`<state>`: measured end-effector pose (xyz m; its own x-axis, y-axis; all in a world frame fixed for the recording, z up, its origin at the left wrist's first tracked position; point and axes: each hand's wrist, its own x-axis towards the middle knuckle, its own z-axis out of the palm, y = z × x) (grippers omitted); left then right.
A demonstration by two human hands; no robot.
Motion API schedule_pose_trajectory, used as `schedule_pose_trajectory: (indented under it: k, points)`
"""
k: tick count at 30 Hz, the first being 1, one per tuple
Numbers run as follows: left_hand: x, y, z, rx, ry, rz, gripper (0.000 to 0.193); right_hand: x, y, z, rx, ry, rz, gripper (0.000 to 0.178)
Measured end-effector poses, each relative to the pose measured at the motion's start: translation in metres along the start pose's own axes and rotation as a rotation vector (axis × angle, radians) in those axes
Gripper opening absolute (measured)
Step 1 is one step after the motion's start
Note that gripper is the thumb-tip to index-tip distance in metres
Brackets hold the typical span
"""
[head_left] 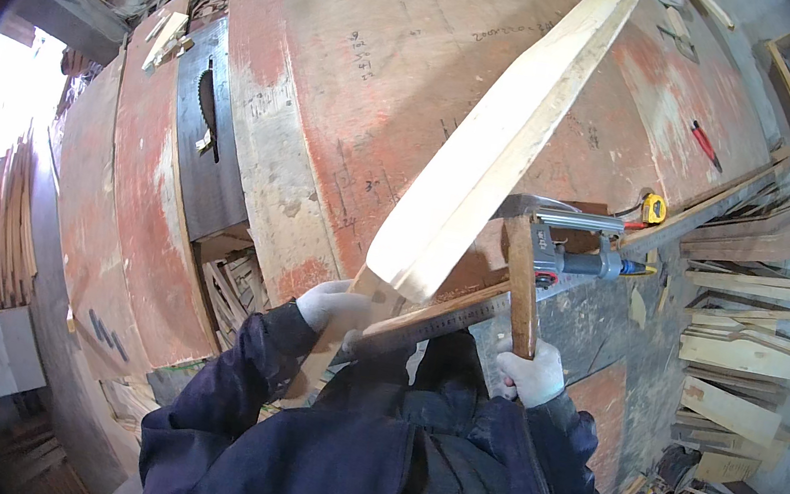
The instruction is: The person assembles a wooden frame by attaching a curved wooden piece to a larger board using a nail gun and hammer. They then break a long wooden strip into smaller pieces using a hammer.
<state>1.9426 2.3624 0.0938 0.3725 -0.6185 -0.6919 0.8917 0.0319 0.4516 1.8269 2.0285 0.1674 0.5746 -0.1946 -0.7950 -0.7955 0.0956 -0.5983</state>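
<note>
My left hand [324, 306], in a white glove, is closed around a short wooden piece [328, 349] at the near end of a long pale board [489, 149]. The wooden piece is slightly blurred. The board slants up and away to the right over the worktable. In my white-gloved right hand [533, 373] is the wooden handle of a hammer [524, 291], held upright, its curved metal head at the far end. Just beyond the hammer lies a grey nail gun [575, 257] with a blue hose fitting. A metal ruler [455, 322] runs along the table's near edge between my hands.
The worn reddish worktable [342, 48] has a circular saw blade [206, 99] in a slot at left. A yellow tape measure [654, 209] and a red-handled tool [705, 144] lie at right. Wood offcuts [744, 352] are stacked on the right-hand floor; more timber is piled far left.
</note>
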Motion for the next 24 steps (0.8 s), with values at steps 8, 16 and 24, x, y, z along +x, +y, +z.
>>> schedule_pose_trajectory:
  k: [8, 16, 24]
  points:
    - [0.004, 0.001, 0.012, 0.158, 0.213, 0.037, 0.027, -0.006, 0.018, -0.011, -0.168, 0.100, 0.028, 0.014]
    - [-0.008, 0.040, -0.020, 0.442, 0.380, 0.154, 0.023, -0.007, 0.036, -0.022, -0.443, 0.126, 0.034, 0.022]
    - [0.013, 0.053, -0.062, 1.093, 0.710, 0.250, 0.031, -0.005, 0.041, -0.023, -0.256, 0.152, 0.057, 0.020]
